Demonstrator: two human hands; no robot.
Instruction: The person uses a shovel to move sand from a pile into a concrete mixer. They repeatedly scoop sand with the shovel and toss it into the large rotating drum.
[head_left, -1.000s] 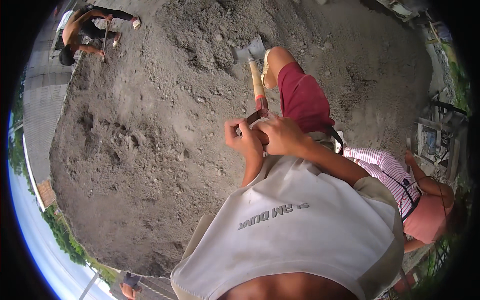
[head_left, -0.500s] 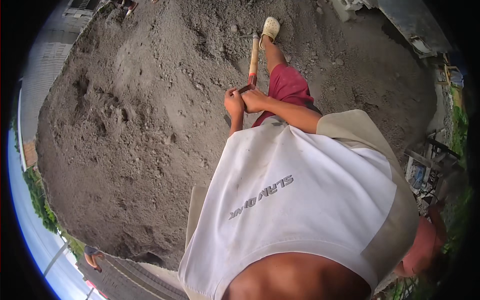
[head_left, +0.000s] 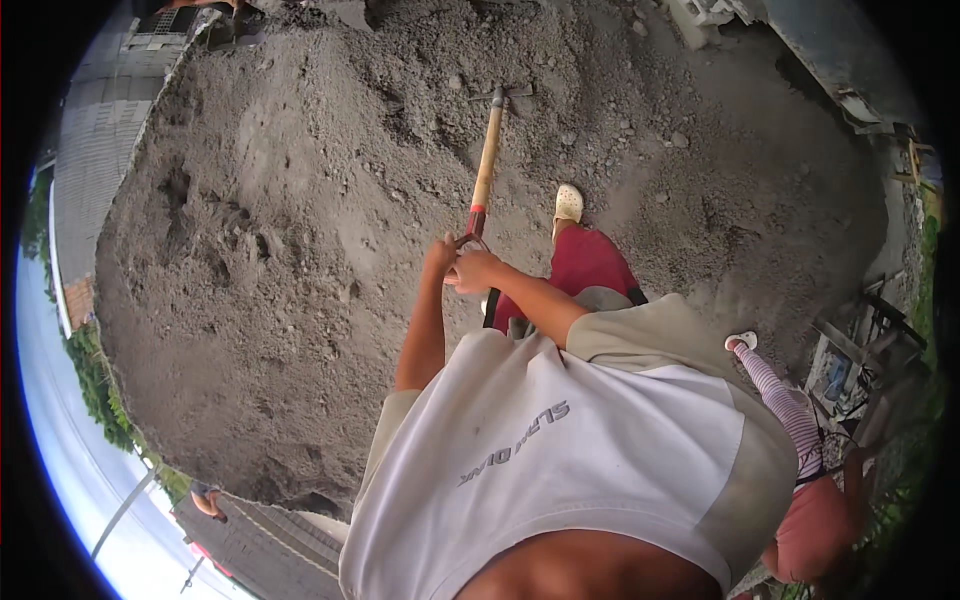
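Note:
Both my hands are closed on the red D-shaped grip (head_left: pixel 476 226) of a shovel (head_left: pixel 487 160), my left hand (head_left: pixel 440 256) on its left side and my right hand (head_left: pixel 476 270) on its near side. The light wooden shaft runs away from me. At its far end the metal socket and the blade's upper edge (head_left: pixel 501 95) show, with the rest of the blade sunk in a pile of grey sand (head_left: pixel 290 250). My foot in a pale clog (head_left: pixel 568 203) stands to the right of the shaft.
At the lower right is another person (head_left: pixel 815 520) in a salmon top and striped leggings, a white clog (head_left: pixel 742 341) on one foot. Scrap and timber (head_left: pixel 850 360) lie along the right edge. A concrete block (head_left: pixel 695 20) sits at the far right. Small stones dot the sand.
My foot has come back from beside the blade. My hands have moved slightly left and nearer with the grip, arms stretched longer. More of the person at right shows.

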